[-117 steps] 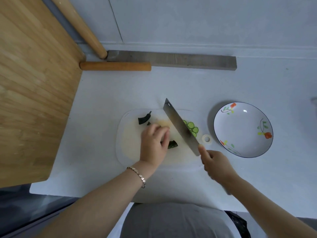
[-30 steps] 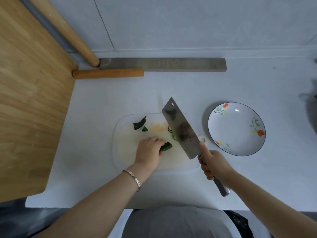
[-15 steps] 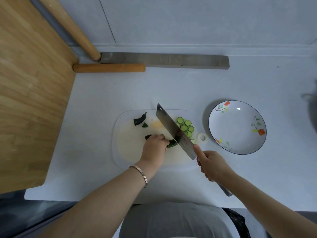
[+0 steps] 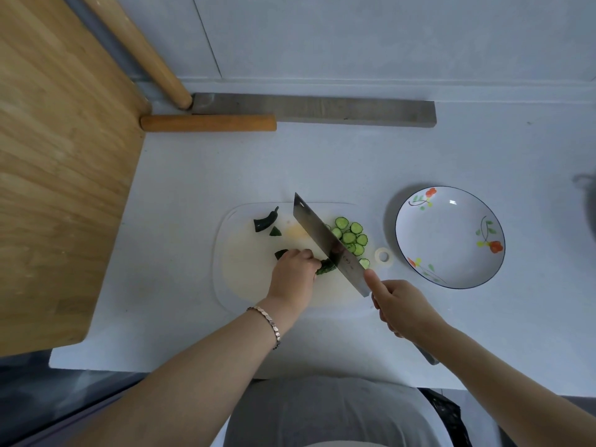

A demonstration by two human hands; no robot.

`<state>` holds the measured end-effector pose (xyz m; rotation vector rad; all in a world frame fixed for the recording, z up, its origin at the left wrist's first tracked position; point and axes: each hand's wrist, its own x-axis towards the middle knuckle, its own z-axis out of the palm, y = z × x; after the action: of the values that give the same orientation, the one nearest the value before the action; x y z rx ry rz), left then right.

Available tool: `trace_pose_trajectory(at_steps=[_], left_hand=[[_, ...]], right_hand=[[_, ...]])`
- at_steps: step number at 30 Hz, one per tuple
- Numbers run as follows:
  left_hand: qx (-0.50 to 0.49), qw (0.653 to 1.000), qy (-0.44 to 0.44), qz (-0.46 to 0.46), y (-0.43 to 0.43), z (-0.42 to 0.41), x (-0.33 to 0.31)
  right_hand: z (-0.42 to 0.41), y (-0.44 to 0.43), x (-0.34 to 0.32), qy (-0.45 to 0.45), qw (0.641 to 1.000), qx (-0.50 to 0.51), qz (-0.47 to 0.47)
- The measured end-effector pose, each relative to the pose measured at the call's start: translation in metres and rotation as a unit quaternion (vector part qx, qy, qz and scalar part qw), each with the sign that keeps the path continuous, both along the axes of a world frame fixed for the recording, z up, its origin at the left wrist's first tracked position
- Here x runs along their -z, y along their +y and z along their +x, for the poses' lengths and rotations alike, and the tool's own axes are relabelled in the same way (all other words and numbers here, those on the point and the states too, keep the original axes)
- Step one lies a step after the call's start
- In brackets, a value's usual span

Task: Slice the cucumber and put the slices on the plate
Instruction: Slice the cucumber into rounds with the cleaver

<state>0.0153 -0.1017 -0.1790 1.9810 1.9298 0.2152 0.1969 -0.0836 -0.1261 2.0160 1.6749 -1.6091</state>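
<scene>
A short dark green cucumber stub (image 4: 326,267) lies on the translucent white cutting board (image 4: 245,279). My left hand (image 4: 295,272) presses down on it, fingers curled over its left part. My right hand (image 4: 403,309) grips the handle of a cleaver (image 4: 325,243), index finger along the blade, whose edge meets the stub's right end. Several round cucumber slices (image 4: 350,237) lie on the board just right of the blade. The white flowered plate (image 4: 450,237) sits to the right with nothing on it.
A cut-off cucumber tip (image 4: 266,221) and a small green scrap (image 4: 275,232) lie at the board's far left. A wooden board (image 4: 61,162) rises at the left. A wooden rod (image 4: 208,123) and a grey bar (image 4: 322,108) lie by the wall.
The cleaver was lifted a second ago and has since come down onto the stub. The stub is shorter than before. Slices hidden by the raised blade now show to its right.
</scene>
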Motion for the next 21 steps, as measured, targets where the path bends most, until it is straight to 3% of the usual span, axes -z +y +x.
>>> trace_pose_trajectory(at_steps=[13, 21], left_hand=[[-0.018, 1.0, -0.02, 0.007, -0.001, 0.0, 0.008], [-0.071, 0.996, -0.055, 0.013, -0.012, -0.004, 0.013]], right_hand=[[-0.007, -0.006, 0.015, -0.036, 0.998, -0.037, 0.038], [-0.002, -0.006, 0.018, 0.04, 0.997, 0.058, -0.012]])
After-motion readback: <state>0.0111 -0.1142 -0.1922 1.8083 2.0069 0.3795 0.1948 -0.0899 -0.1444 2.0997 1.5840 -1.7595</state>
